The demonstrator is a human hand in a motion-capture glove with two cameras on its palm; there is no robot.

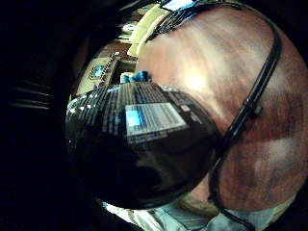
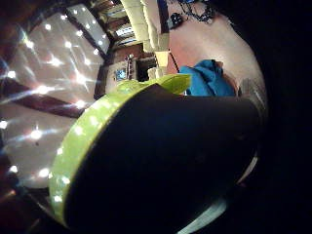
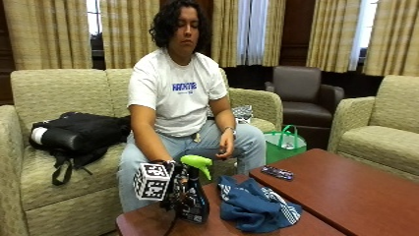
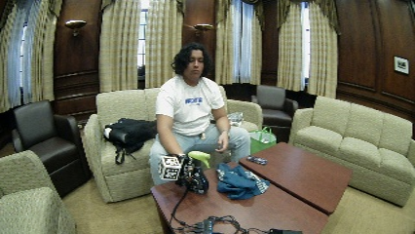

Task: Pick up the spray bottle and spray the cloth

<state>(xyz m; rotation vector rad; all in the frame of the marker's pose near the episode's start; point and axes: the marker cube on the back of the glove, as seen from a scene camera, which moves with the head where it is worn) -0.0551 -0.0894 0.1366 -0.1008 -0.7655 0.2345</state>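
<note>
A dark spray bottle (image 3: 195, 204) with a lime green trigger head (image 3: 196, 163) stands on the near corner of the wooden table (image 3: 150, 223). My gloved right hand (image 3: 174, 189) is wrapped around its neck from the side. Both palm views are filled by the bottle: its dark labelled body (image 1: 139, 144), and its green head (image 2: 92, 131). A crumpled blue cloth (image 3: 255, 206) lies on the table just beside the bottle, on the side away from my hand. It also shows past the bottle as the blue cloth (image 2: 207, 80). My bare left hand (image 3: 225, 147) rests on my thigh.
A small dark remote-like object (image 3: 278, 172) lies on the adjoining table (image 3: 347, 191). A green bag (image 3: 284, 142) stands on the floor behind it. A black backpack (image 3: 78, 132) sits on the sofa. Cables (image 4: 214, 225) trail across the table's near end.
</note>
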